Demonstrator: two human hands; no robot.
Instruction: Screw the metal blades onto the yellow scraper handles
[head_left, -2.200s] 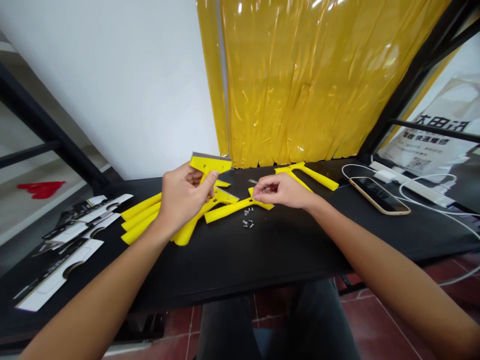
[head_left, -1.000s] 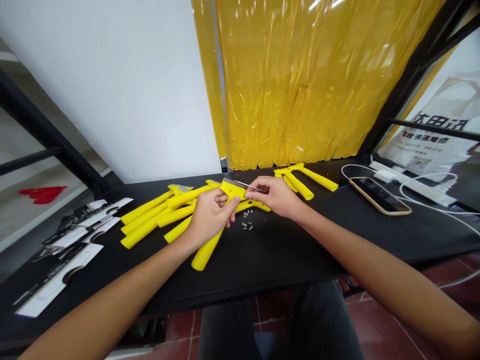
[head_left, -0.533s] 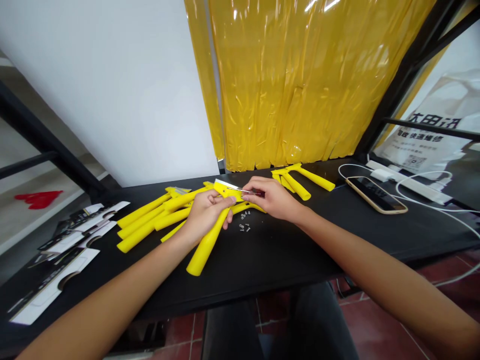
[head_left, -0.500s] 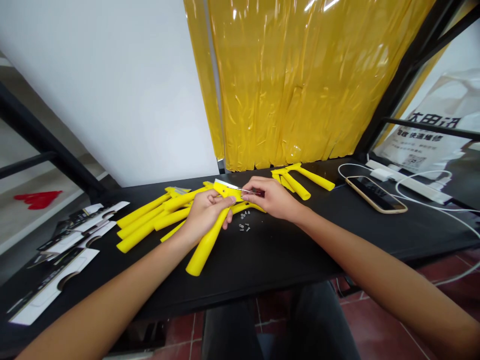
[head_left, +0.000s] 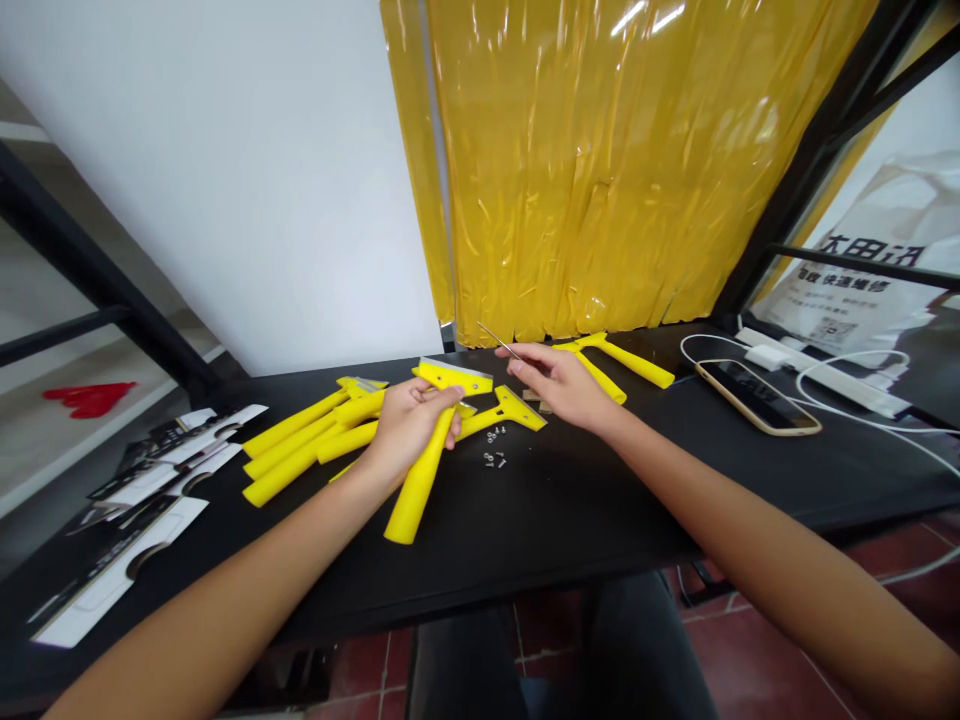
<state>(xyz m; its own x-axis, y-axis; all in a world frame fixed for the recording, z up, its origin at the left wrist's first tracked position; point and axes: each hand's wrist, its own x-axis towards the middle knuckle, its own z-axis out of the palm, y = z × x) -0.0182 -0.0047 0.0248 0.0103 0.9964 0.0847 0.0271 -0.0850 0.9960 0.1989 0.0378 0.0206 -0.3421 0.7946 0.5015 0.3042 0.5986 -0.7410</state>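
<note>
My left hand is closed around the neck of a yellow scraper, whose handle slants down toward me. A metal blade runs along the far edge of its head. My right hand grips a thin screwdriver, its shaft pointing up and left, apart from the scraper; its handle is mostly hidden by the fingers. Just right of my left hand lies another scraper, partly covered by that hand. Small screws and nuts are scattered on the black table between my hands.
Several yellow scrapers lie at the left, with white-and-black card sleeves beyond them. More yellow scrapers lie behind my right hand, near small brownish pieces. A phone, white cables and a power strip occupy the right.
My right hand has drawn the screwdriver back from the scraper head, and its tip now points upward. The held scraper's head has turned slightly; the scraper lying behind it shows more.
</note>
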